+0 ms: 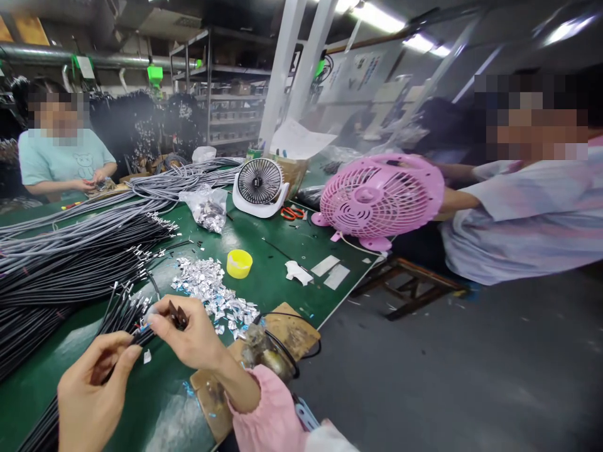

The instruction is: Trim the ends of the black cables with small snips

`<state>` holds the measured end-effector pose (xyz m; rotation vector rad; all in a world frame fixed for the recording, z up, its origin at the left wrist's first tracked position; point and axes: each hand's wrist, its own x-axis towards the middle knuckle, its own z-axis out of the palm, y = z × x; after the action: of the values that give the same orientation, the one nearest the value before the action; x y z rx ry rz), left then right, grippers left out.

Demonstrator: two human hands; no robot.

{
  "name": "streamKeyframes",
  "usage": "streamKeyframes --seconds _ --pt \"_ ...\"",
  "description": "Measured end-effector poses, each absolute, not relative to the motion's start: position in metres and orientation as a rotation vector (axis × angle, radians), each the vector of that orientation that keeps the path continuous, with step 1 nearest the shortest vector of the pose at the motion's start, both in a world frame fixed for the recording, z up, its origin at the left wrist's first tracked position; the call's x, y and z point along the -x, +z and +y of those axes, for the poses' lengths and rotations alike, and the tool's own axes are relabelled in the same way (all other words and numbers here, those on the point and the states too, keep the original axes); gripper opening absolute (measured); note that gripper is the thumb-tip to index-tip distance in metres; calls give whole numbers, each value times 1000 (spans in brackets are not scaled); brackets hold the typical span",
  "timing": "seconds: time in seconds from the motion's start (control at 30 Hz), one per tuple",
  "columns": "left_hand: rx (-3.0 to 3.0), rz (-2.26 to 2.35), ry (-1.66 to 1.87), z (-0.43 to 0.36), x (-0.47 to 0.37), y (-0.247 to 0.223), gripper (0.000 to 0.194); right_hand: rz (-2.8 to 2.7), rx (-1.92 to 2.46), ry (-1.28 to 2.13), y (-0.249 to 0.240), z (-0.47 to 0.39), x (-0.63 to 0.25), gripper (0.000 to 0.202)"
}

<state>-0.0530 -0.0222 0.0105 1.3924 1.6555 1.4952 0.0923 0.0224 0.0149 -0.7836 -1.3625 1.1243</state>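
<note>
My left hand point(97, 383) pinches the end of a black cable point(44, 427) at the lower left. Close to its right, my right hand point(186, 329) has thumb and forefinger closed at the cable's stripped tip, where small blue and red wires show. A dark pointed tool point(177, 315) sticks up from the fingers of my right hand. Behind both hands lie bundles of black cables point(61, 276) with pale ends. Beyond my right hand spreads a pile of small silvery pieces point(202, 279). A yellow ring-shaped container point(239, 263) stands beside the pile.
Grey cables point(188, 176) cross the green table point(268, 242). A white fan point(259, 185), orange scissors point(293, 213) and a pink fan point(381, 198) stand or lie farther back. A stained board point(292, 333) bears a metal device. One person sits back left, another at right.
</note>
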Motion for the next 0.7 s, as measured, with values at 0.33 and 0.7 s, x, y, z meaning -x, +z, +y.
streamKeyframes --seconds 0.33,0.7 --pt "-1637 1708 1548 -22 54 10 40 -1788 555 530 -29 23 -85 13" --pt "-1629 1610 1616 -21 61 0 30 -1114 912 1456 20 20 -88 10"
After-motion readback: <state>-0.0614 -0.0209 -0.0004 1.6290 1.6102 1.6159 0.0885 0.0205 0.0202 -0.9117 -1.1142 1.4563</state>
